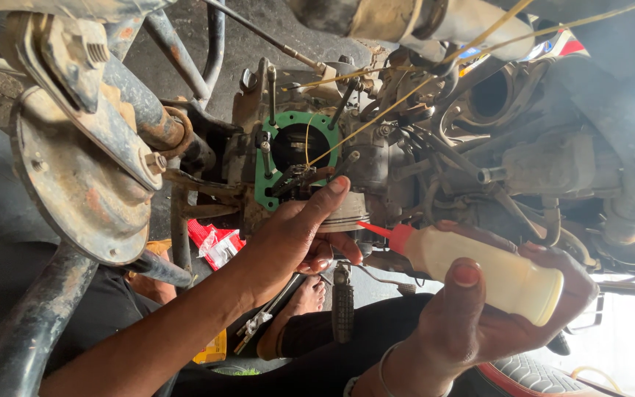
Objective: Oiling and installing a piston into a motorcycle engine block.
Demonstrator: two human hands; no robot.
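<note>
Green gasket [264, 158] rings a round bore on the engine block [376, 165] at the middle of the head view, with bare studs [271, 92] standing out around it. Just below the gasket the left hand [295, 239] grips a grey piston [343, 213], its fingers closed around the ringed side and the thumb [325, 198] laid across the top edge, so the piston sits right against the block. To the right, nearer the camera, the right hand [494, 309] holds a cream plastic bottle [494, 272] lying sideways; its fingers are wrapped around the body and the thumb presses the near side. A red nozzle [384, 231] on the bottle points left and its tip reaches the piston's lower edge beside the left hand. A metal bangle [385, 371] circles the right wrist. Thin yellow wire [376, 117] runs diagonally from the bore up toward the top right. At far left hangs a rusty round plate [75, 184] bolted to dark frame tubes [38, 316]. Under the left forearm lie a red packet [214, 242] and a bare foot [306, 298], with a ribbed footpeg [342, 312] just right of the foot. Grimy hoses [626, 154] and housings fill the right side of the view.
</note>
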